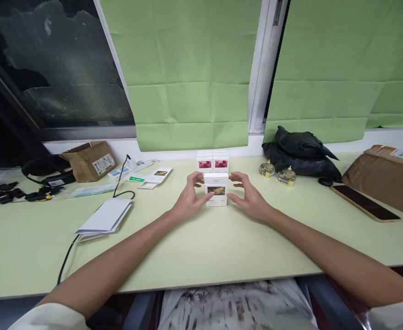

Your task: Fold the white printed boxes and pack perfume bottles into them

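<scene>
A small white box [216, 189] with a yellow-flower picture on its front is stood upright on the pale green counter [201, 247], just in front of two like boxes [213, 163] printed with red. It is framed by both hands: the left hand [189, 197] is laid against its left side with thumb and fingers spread, and the right hand [247, 195] against its right side, so each grip is open and lightly touching rather than closed around it. A phone [364, 202] is seen well apart to the right.

Head camera, looking forward-down over desk [201, 256].
</scene>
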`<state>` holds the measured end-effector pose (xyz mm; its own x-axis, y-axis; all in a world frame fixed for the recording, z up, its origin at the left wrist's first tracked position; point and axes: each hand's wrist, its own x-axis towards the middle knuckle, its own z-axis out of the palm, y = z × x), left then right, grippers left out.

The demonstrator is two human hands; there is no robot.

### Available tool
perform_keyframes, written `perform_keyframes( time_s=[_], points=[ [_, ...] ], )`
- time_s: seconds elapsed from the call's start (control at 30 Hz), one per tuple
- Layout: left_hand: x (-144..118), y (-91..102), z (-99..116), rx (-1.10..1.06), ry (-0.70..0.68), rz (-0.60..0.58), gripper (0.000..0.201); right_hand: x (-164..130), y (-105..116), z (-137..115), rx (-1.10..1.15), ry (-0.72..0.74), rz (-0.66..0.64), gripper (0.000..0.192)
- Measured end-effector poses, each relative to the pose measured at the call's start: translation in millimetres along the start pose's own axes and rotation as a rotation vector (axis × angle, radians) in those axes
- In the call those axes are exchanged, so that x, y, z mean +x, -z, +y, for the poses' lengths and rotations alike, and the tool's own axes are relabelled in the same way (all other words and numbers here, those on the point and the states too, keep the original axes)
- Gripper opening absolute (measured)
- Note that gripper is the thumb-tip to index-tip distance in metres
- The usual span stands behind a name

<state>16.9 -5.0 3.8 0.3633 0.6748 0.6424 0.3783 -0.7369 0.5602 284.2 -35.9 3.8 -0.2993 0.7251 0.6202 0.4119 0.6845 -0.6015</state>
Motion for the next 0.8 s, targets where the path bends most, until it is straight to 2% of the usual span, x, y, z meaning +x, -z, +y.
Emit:
perform_keyframes(
  time_s=[0.13, 0.57, 0.8],
  points=[
    [1.2, 1.7, 4.6, 0.002, -0.011, -0.009, 0.076, 0.3, 1.5, -1.7, -0.03, 0.018, -0.016, 0.073],
    [0.0, 3.5, 4.5, 0.053, -0.028, -0.035, 0.074, 0.5, 2.8, -3.6, -0.067, 0.041, -0.042, 0.075],
    [-0.8, 3.3, 5.1, -0.004, 0.096, -0.084, 0.076, -0.5, 1.1, 1.4, -0.027, -0.047, -0.067, 0.075]
  ],
)
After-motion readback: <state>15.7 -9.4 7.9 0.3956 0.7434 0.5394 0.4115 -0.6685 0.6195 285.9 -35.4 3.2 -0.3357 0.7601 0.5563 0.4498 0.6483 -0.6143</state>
